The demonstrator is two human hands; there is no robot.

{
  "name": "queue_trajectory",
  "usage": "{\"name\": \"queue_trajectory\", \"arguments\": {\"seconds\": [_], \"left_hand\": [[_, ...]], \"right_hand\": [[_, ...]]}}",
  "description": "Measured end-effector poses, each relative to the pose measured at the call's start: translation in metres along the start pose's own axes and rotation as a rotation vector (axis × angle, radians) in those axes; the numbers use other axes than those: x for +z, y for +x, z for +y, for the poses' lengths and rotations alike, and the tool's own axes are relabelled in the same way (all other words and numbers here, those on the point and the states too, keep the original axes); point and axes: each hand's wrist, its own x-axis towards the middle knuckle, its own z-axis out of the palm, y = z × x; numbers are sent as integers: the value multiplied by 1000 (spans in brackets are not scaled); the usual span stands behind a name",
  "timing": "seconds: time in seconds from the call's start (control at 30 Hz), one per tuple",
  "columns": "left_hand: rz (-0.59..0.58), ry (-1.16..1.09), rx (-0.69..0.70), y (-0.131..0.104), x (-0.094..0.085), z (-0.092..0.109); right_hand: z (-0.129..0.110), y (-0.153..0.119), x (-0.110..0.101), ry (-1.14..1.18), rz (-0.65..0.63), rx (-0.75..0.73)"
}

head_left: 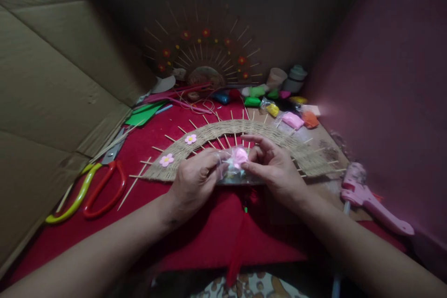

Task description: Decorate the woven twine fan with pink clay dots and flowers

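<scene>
Both hands meet over the lower middle of a woven fan-shaped piece [240,126] with thin sticks poking from its edges. My left hand [196,174] is closed on the clear wrapper of a small packet of pink clay [240,157]. With thumb and fingers, my right hand [275,167] grips the pink clay end of the same packet. Two pink flowers with yellow centres lie on the fan's left side, an upper flower [190,139] and a lower flower [166,160]. A red tassel [239,247] hangs below the fan's middle.
Scissors [104,191] with yellow and red handles lie at left by a cardboard wall [52,79]. A pink glue gun [373,200] rests at right. Several clay packets, including an orange packet [310,119], sit behind. A decorated fan [206,51] stands at the back.
</scene>
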Motion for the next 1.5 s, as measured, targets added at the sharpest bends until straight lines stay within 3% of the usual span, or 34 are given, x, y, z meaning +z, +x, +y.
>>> {"name": "queue_trajectory", "arguments": {"seconds": [0.23,0.5,1.03,1.27,1.5], "left_hand": [[22,-53,46,1,-2,5],[60,-2,-19,4,-4,-2],[-38,-49,-16,6,-4,4],[16,-118,-85,7,-6,8],[54,-71,-68,8,-6,5]], "right_hand": [[0,0,0,110,2,69],[-1,0,-2,134,-49,65],[-1,-1,-1,83,-57,117],[0,-2,1,156,-21,81],[-1,-2,2,196,-83,125]]}}
